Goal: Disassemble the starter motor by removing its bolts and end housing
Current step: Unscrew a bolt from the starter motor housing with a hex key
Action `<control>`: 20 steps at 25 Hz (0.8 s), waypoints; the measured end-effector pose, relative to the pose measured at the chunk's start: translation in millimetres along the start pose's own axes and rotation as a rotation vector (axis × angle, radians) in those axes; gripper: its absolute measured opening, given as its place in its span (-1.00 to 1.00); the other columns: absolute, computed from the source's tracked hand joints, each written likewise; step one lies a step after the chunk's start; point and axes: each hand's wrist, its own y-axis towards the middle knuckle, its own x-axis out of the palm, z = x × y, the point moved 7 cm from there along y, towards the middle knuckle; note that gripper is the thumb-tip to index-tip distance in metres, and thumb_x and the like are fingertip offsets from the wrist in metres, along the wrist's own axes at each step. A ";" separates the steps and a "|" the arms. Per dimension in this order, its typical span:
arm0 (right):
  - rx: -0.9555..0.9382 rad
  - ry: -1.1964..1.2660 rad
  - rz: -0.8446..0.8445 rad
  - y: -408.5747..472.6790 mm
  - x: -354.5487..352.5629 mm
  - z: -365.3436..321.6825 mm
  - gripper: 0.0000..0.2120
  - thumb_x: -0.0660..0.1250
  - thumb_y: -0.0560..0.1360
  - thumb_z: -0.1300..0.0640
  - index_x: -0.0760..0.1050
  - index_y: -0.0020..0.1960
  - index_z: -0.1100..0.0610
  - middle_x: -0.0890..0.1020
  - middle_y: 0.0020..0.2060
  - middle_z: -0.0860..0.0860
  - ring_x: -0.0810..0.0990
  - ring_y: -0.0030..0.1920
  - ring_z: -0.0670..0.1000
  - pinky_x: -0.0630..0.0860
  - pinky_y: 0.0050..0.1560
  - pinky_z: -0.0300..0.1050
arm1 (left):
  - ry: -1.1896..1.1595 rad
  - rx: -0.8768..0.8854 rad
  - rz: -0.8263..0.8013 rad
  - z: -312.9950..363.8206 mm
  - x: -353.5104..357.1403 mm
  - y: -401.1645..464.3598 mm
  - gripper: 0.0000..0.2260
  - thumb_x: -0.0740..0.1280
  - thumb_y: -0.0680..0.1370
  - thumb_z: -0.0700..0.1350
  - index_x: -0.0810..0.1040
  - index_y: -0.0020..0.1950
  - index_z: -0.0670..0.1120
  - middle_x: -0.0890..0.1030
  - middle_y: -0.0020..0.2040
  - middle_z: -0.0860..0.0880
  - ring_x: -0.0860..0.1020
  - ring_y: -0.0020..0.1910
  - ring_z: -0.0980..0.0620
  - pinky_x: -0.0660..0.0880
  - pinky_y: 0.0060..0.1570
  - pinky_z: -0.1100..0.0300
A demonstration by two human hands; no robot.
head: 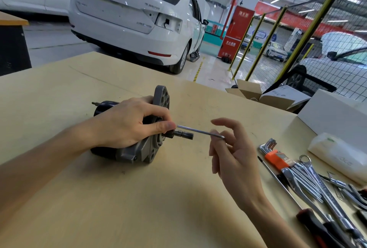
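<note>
Firmly, the left hand [127, 126] grips a grey-and-black metal starter motor [139, 128] on the pale wooden table [99, 198]. Just beside its thumb, a slim L-shaped silver hex key [200, 131] rests against the loosely spread right hand [232, 154].

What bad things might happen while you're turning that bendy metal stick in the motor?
1. The right hand touches the hex key only with loose, spread fingers, so the key might slip out of the bolt and drop.
2. The starter motor lies on its side on the table, steadied only by the left hand; a hard turn could roll it.
3. A freed bolt could roll off the table and get lost.
</note>
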 end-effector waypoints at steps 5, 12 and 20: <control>0.021 -0.038 0.056 2.4 -3.8 7.1 -0.93 0.31 0.59 0.10 0.49 0.04 -0.04 0.54 -0.35 -0.03 0.45 -0.52 -0.05 0.33 -0.54 -0.30 | 0.014 0.002 0.004 -0.9 0.1 0.0 -0.77 0.20 0.48 0.35 0.58 -0.09 0.31 0.46 -0.09 0.24 0.50 -0.07 0.15 0.40 -0.09 0.20; 0.084 0.105 0.033 6.0 -7.5 5.0 -0.63 0.13 0.64 0.00 0.57 -0.17 0.15 0.52 -0.45 -0.01 0.43 -0.55 -0.02 0.30 -0.58 -0.20 | 0.010 0.008 0.006 0.8 -1.1 -0.1 -0.76 0.21 0.47 0.35 0.58 -0.08 0.30 0.47 -0.09 0.21 0.50 -0.08 0.12 0.44 -0.07 0.17; -0.035 0.142 -0.143 -1.2 5.3 -8.4 -0.46 0.14 0.55 -0.21 0.56 -0.36 0.16 0.43 -0.59 0.08 0.40 -0.54 0.00 0.31 -0.49 -0.20 | 0.016 0.003 0.000 1.0 -0.9 0.4 -0.74 0.22 0.45 0.37 0.59 -0.09 0.29 0.46 -0.08 0.23 0.50 -0.06 0.15 0.36 -0.13 0.28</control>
